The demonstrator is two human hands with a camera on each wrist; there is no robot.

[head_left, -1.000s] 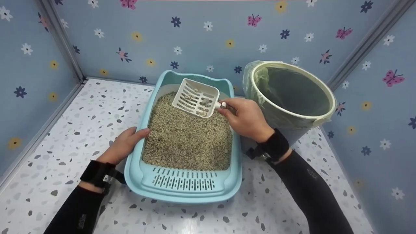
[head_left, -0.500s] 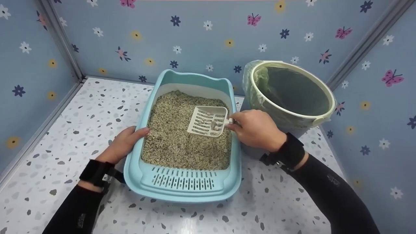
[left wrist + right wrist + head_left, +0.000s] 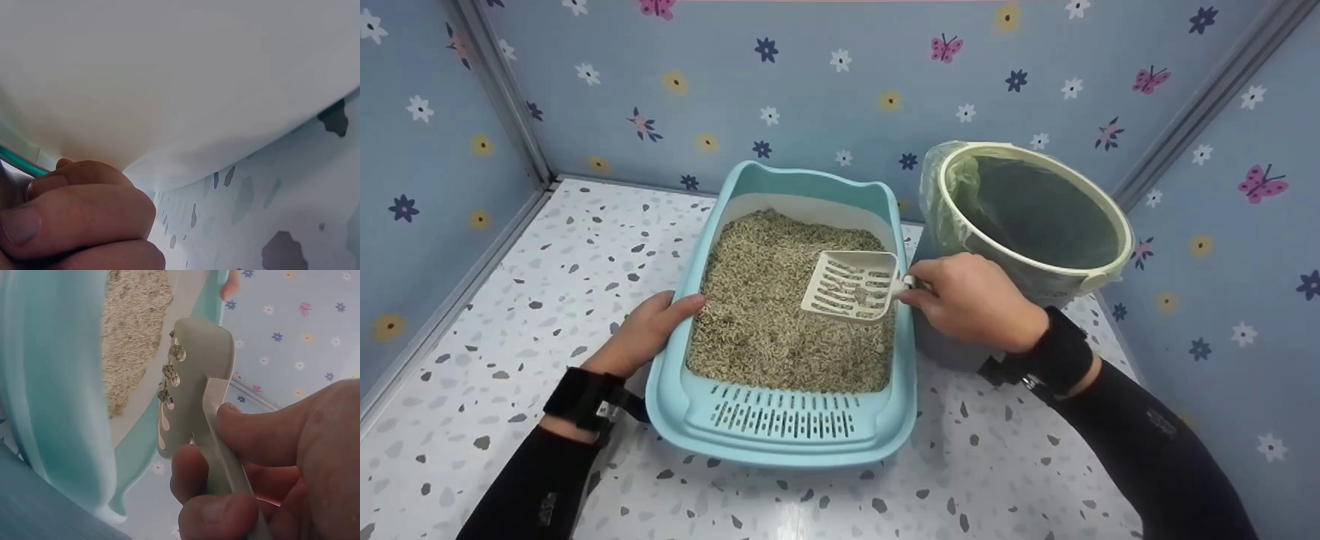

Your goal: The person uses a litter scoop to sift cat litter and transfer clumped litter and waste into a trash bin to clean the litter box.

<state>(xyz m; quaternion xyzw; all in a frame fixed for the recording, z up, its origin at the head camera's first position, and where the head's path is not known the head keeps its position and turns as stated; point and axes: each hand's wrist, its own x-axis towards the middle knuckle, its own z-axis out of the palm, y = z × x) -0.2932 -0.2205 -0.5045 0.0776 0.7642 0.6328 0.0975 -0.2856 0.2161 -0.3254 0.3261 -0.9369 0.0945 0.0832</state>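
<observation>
A light blue litter box (image 3: pixel 780 444) stands in the middle of the head view, filled with tan granular litter (image 3: pixel 772 322). My left hand (image 3: pixel 637 335) grips its left rim, thumb over the top; in the left wrist view the curled fingers (image 3: pixel 93 211) press up against the pale outer wall. My right hand (image 3: pixel 969 296) holds a cream slotted litter scoop (image 3: pixel 851 287) by its handle, above the right part of the box. Small grey clumps (image 3: pixel 170 374) show at the slots of the scoop in the right wrist view.
Close to the right of the box stands a bin with a cream rim (image 3: pixel 1033 263) and a translucent bag liner (image 3: pixel 947 196). Blue flowered wall panels (image 3: pixel 810 90) rise behind and at both sides. The floor (image 3: pixel 585 255) is white with grey specks.
My right hand has brought the scoop from the back of the box toward me and to the right, near the right rim. The left hand and the box have stayed put.
</observation>
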